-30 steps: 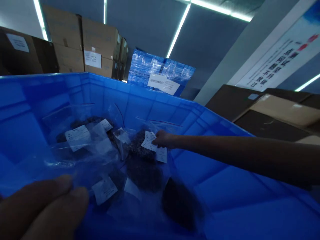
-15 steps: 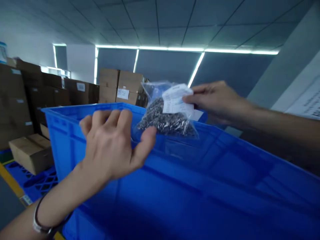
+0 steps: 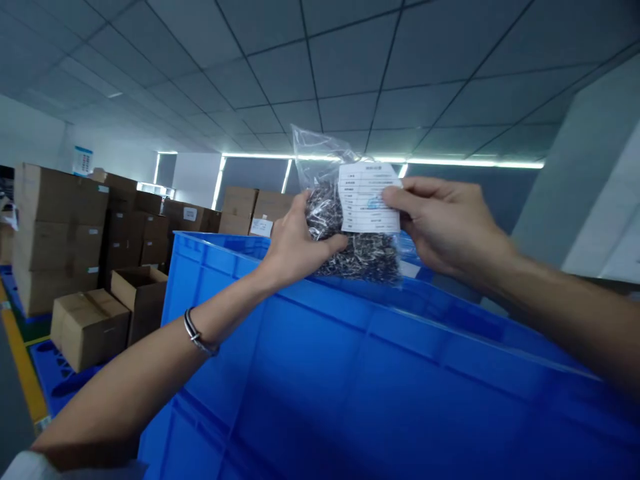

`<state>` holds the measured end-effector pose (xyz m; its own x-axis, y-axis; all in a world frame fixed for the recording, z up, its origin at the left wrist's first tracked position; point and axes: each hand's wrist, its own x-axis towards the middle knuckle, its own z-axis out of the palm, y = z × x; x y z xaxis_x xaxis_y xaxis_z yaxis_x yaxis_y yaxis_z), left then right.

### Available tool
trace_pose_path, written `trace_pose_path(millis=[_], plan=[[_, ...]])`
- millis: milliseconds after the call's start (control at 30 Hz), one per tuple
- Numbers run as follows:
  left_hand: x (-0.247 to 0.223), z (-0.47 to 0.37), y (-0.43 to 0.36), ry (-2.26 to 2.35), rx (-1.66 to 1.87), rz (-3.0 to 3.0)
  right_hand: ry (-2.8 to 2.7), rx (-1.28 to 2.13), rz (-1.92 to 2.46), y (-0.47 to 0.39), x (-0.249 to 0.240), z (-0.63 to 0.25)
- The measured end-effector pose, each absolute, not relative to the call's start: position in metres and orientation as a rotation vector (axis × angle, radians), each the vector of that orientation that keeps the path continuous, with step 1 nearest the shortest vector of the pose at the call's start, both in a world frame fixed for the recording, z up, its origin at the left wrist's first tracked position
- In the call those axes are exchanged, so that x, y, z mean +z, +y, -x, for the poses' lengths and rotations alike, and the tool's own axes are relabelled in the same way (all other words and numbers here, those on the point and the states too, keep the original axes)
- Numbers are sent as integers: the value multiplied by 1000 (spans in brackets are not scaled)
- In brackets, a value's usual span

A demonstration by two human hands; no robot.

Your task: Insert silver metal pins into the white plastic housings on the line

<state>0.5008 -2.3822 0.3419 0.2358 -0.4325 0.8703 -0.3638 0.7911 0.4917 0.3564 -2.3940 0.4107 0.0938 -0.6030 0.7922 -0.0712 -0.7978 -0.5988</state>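
A clear plastic bag [image 3: 373,260] full of small dark metallic pieces is held up over the near edge of a large blue bin [image 3: 310,333]. A white printed paper label [image 3: 369,210] lies against its front. My left hand [image 3: 300,240] grips the bag's left side, its thumb across the front and its other fingers partly hidden behind. My right hand [image 3: 445,217] pinches the label and the bag's right side between thumb and fingers. A bracelet is on my left wrist.
Stacked cardboard boxes [image 3: 63,233] stand at the left. A closed carton [image 3: 90,327] and an open carton [image 3: 140,293] sit low on a blue pallet [image 3: 47,373]. More boxes [image 3: 239,203] stand behind the bin.
My left hand has moved right from beside the bag and taken hold of it. The bag is now more upright with its label facing me. The view has tilted up.
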Motion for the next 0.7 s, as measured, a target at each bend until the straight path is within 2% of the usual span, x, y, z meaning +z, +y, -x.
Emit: trace_pose_path(millis=[700], plan=[[338, -504, -2380, -1460, -38, -560, 400, -1695, 2219, -2399, 400, -328]])
